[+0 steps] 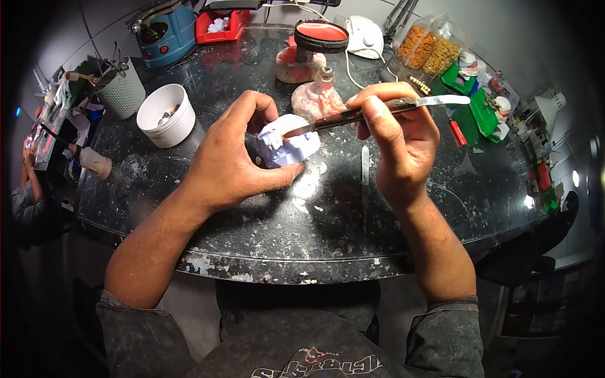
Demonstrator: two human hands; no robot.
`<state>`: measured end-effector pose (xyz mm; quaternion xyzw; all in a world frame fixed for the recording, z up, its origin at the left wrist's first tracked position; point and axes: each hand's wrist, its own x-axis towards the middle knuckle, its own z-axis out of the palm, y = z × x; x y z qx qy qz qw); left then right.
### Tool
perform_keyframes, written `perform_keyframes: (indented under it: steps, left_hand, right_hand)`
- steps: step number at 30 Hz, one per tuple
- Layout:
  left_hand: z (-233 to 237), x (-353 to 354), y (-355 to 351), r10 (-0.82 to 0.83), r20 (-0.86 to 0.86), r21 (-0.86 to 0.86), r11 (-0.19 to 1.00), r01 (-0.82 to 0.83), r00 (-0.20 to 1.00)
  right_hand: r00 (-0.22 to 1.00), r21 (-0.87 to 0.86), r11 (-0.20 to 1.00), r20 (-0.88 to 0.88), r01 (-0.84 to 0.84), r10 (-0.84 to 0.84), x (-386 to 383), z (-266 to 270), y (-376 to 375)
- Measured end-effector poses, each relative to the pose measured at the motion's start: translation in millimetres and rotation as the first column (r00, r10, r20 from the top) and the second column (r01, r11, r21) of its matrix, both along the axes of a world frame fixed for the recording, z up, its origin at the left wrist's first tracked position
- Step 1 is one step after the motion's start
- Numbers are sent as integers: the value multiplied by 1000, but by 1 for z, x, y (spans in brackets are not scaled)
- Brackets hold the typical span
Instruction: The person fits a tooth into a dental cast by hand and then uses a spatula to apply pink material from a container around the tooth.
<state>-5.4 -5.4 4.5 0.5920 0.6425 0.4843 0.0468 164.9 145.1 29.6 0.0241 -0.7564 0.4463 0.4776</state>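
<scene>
My left hand (233, 154) curls round a pale plaster dental model (291, 155), thumb below and fingers behind it. Some of the model is hidden by the fingers. In my right hand (398, 135) is a wax knife (353, 116) with a dark brown handle, gripped between thumb and fingers. One end of the knife touches the top of the model; its shiny blade at the other end points right. On the black table below my right hand lies a second slim metal knife (365, 170). Behind the model stands a wax-smeared burner (319, 97).
A white tub (165, 123) with small metal pieces stands left, beside a grey basket of tools (122, 91). At the back are a blue machine (165, 34), a red bin (220, 26), a dish of red wax (321, 31) and a respirator mask (364, 38). Green trays (476, 116) sit right.
</scene>
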Motion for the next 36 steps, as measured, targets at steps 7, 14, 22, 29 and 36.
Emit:
perform_keyframes:
  steps: [7,14,22,29,36]
  left_hand:
    - [0,0,0,8,-11,-9,1000,-8,1000]
    - [-1,0,0,12,-29,0,1000,-12,1000]
    - [0,-1,-1,-7,-5,3,1000,7,1000]
    - [0,-1,-1,2,-20,10,1000,-2,1000]
    - [0,-1,-1,8,-21,8,1000,-8,1000]
  right_hand:
    - [998,-83,995,41,-54,57,1,0,0]
    - [998,-75,996,18,-55,57,2,-1,3]
    - [999,-80,996,11,-33,34,3,0,5]
    - [999,-66,997,15,-32,33,3,0,4]
    - [999,-51,998,-17,-41,40,2,-1,5]
